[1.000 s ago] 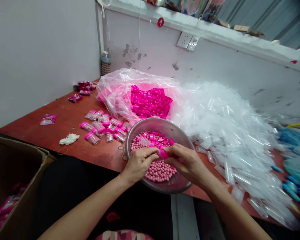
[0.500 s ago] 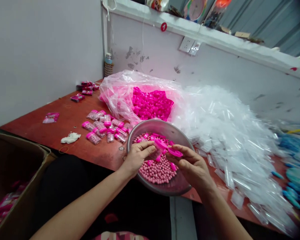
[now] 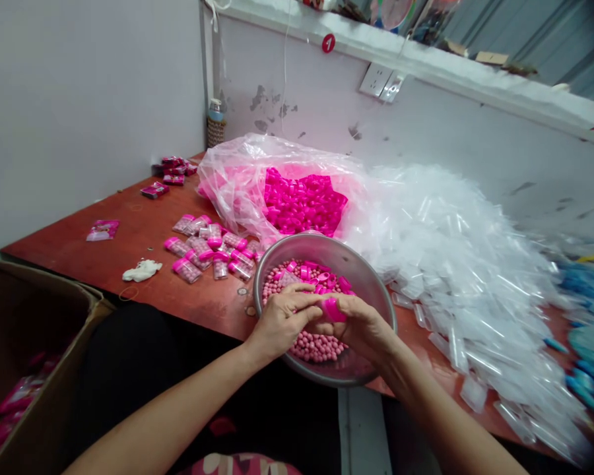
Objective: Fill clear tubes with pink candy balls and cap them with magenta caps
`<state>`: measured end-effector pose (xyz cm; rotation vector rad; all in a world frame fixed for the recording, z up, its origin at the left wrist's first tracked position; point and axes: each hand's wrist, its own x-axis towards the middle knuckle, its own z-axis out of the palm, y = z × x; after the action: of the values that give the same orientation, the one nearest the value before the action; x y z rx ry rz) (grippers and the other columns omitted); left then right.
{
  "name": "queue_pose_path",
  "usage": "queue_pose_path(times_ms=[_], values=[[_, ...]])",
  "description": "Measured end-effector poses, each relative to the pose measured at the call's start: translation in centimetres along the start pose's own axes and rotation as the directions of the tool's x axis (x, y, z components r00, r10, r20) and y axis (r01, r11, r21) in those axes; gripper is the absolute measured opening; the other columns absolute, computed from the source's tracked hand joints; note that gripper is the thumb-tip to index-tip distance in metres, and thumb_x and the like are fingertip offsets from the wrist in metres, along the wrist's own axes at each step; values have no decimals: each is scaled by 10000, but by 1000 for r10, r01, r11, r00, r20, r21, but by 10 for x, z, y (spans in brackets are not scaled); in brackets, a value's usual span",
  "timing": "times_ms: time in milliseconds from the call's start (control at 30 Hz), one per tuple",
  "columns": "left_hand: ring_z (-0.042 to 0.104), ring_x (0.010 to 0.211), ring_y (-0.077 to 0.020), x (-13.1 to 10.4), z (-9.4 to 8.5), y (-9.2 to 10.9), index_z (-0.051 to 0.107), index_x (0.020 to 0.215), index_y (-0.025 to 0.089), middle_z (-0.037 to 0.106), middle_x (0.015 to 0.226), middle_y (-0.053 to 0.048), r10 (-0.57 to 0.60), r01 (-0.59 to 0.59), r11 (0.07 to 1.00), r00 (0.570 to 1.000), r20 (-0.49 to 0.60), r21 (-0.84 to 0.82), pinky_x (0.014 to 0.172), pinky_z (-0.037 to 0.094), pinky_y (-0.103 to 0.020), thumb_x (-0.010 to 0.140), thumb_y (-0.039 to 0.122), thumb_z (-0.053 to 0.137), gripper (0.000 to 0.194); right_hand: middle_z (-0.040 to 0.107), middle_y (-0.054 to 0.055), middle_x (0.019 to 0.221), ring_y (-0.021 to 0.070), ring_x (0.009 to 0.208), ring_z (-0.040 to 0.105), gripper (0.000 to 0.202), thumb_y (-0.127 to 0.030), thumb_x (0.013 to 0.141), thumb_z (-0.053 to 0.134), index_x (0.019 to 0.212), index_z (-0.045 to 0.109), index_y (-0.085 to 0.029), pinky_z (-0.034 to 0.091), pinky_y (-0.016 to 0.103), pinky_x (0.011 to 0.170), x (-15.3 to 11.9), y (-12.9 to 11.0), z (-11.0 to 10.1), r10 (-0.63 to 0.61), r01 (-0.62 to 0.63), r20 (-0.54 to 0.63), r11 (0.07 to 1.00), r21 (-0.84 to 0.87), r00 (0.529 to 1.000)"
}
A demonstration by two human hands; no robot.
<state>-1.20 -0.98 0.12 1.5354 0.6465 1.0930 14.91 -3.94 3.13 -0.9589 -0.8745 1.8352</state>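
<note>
Both hands meet over a metal bowl (image 3: 376, 284) that holds pink beads (image 3: 317, 348) and loose pink caps. A bright pink cap (image 3: 334, 309) is gripped between the fingers and thumb of my right hand (image 3: 369, 326). My left hand (image 3: 280, 320) has its fingers closed at the left side of that cap; a clear container seems to be between its fingers, mostly hidden by them. Left of the bowl lie several filled clear tubes (image 3: 187, 270) with pink caps. Behind it, an open plastic bag (image 3: 242, 158) holds many pink caps (image 3: 301, 201).
A large heap of clear empty tubes (image 3: 445, 257) covers the right side of the red table (image 3: 74, 264). A cardboard box (image 3: 92, 310) stands at the lower left. Pink packets (image 3: 103, 229), a white lump (image 3: 142, 270) and a bottle (image 3: 216, 122) are farther left.
My hands have come together, and the pink lid pieces between them now show as one compact cap at my right fingertips. The view has shifted slightly.
</note>
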Motion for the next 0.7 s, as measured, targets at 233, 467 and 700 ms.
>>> queue_pose_path(times_ms=[233,467,700], values=[[567,1007,-188,0,-3,1,711,912,193,661,996,-60,-3,6,999,998,-65,36,946,400,-322,770,160,571,202,695,43,686,207,728,654,160,-279,678,654,771,675,-151,512,424,781,11,8,6,-10,19,-139,998,62,990],[612,890,-199,6,-4,5,702,920,137,695,881,-57,-109,97,986,991,-82,-135,875,444,-325,763,173,559,215,696,64,730,206,746,666,383,-515,766,553,878,647,-161,513,415,781,20,10,9,83,-82,-69,997,13,994],[613,940,-206,12,-21,9,664,1040,143,695,967,-67,-125,57,946,972,-200,-318,858,463,-328,784,270,574,299,660,77,1044,242,884,646,487,-655,784,401,1011,623,-286,542,393,696,1,-6,-38,-290,195,-198,899,-392,936]])
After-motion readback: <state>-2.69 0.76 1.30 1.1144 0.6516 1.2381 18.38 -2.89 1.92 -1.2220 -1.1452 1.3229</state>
